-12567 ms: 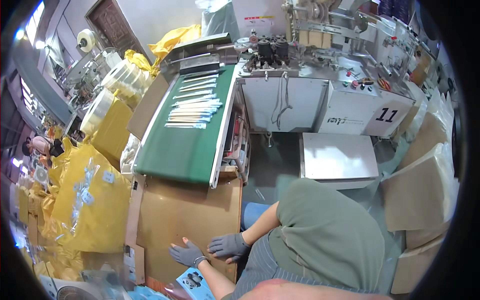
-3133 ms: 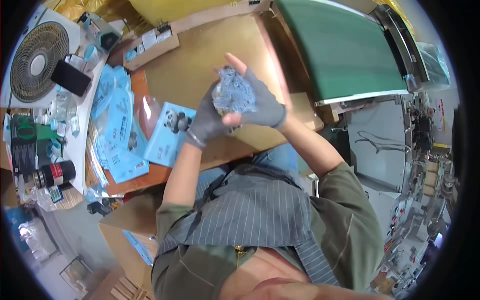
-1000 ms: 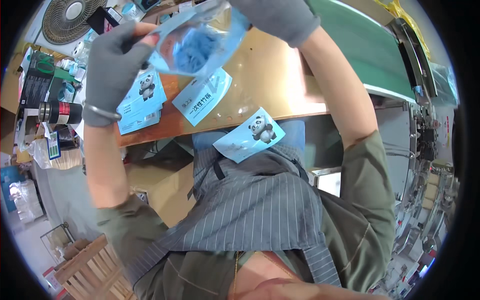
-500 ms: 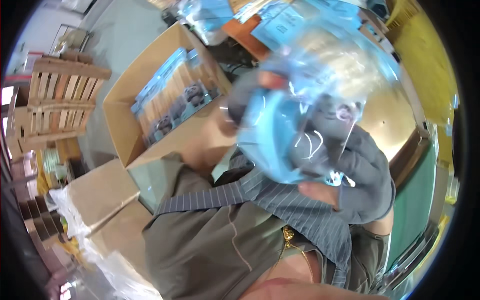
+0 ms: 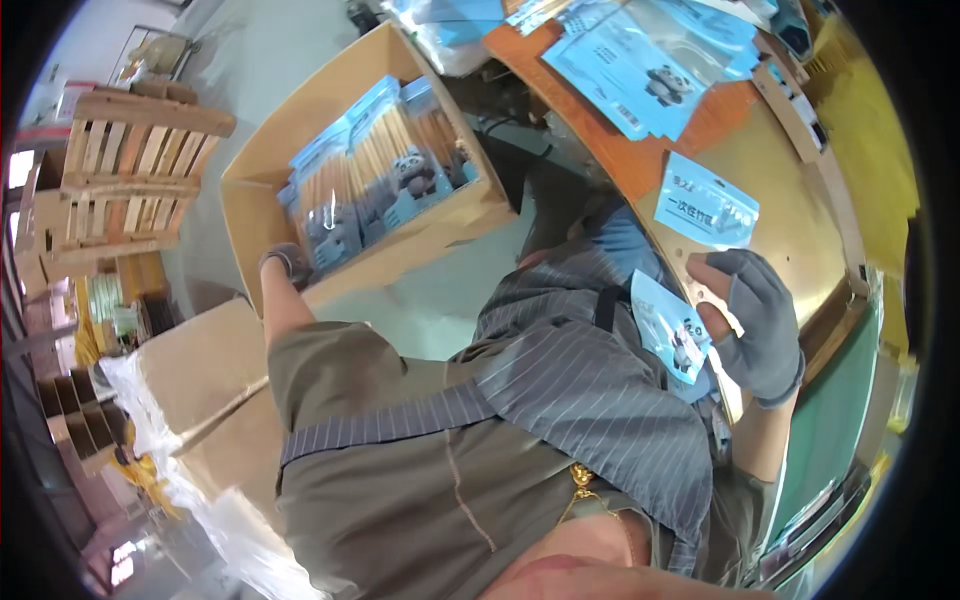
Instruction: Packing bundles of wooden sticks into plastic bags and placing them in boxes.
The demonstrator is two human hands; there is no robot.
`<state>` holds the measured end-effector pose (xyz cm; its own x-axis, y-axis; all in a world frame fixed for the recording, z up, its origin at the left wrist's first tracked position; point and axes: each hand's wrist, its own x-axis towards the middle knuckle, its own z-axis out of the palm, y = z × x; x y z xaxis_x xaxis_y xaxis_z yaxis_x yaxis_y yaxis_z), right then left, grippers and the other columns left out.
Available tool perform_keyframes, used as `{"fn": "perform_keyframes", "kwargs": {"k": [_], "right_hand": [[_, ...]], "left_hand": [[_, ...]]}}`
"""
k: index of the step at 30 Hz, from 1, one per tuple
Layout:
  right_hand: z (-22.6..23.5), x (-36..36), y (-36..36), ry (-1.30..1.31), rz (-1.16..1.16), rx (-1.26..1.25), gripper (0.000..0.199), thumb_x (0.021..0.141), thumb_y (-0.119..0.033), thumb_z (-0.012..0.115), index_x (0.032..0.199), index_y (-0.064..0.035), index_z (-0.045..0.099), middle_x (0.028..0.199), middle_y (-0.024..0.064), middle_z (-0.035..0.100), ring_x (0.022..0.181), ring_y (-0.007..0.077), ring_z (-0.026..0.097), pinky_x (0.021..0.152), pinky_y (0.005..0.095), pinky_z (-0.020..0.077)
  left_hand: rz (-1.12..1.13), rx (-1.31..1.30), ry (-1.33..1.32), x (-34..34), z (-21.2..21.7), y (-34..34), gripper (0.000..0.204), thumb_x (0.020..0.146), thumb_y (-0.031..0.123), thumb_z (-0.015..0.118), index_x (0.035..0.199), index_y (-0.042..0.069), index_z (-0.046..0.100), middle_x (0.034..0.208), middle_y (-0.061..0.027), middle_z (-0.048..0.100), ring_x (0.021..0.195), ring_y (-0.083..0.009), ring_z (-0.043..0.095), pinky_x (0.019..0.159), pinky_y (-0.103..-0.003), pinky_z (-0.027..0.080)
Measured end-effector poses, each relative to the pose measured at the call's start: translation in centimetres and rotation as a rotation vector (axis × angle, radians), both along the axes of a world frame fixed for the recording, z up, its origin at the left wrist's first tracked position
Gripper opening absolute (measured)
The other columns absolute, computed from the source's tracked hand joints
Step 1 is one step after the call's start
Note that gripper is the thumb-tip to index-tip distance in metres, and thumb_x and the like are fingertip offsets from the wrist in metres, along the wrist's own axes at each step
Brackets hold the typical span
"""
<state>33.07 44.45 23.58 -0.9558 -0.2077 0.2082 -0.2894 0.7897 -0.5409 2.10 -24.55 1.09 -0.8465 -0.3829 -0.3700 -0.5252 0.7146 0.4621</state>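
My left hand [image 5: 288, 262], in a dark grey glove, reaches into the near left corner of a cardboard box [image 5: 400, 265]. It is beside the upright packs of wooden sticks [image 5: 375, 180]; its fingers cannot be made out. These clear packs have blue tops and a grey panda print. My right hand [image 5: 755, 325], in a fingertip-free grey glove, is curled at the table's near edge. Its thumb lies on the edge of a small blue pouch [image 5: 668, 325] with a panda print, which sticks out over my apron. Just beyond that hand, another blue pouch [image 5: 706, 202] lies flat.
A pile of flat blue pouches [image 5: 630, 70] covers the far part of the wooden table [image 5: 790, 230]. Closed cartons [image 5: 205, 375] with plastic film stand at left, near a wooden pallet [image 5: 140, 185]. Yellow sacking [image 5: 850, 140] borders the table's right.
The clear-and-blue pack that was between both hands is no longer in them. My left hand has moved left into the box; my right has moved toward the table edge, at the small pouch.
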Motion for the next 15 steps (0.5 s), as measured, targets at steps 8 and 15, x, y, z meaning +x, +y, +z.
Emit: {"fn": "perform_keyframes", "kwargs": {"k": [8, 15], "right_hand": [[-12.2, 13.2, 2.6, -0.810, -0.993, -0.276, 0.048, 0.094, -0.045, 0.048, 0.084, -0.0014, 0.067, 0.073, 0.0171, 0.064, 0.071, 0.0254, 0.062, 0.069, 0.0355, 0.0467], [-18.3, 23.4, -4.3, -0.518, -1.604, -0.941, 0.053, 0.085, -0.053, 0.061, 0.103, -0.0029, 0.064, 0.067, 0.0061, 0.060, 0.059, 0.0128, 0.058, 0.054, 0.0270, 0.0463]], "left_hand": [[-0.626, 0.547, 0.516, 4.2, 6.2, 39.1, 0.023, 0.093, 0.021, 0.053, 0.102, 0.003, 0.064, 0.074, -0.0042, 0.064, 0.062, -0.0124, 0.056, 0.053, -0.026, 0.043], [-1.353, 0.321, -0.291, 17.9, 0.4, 60.5, 0.056, 0.085, 0.054, 0.060, 0.068, 0.002, 0.064, 0.054, -0.0063, 0.056, 0.048, -0.0136, 0.052, 0.049, -0.030, 0.039]]}}
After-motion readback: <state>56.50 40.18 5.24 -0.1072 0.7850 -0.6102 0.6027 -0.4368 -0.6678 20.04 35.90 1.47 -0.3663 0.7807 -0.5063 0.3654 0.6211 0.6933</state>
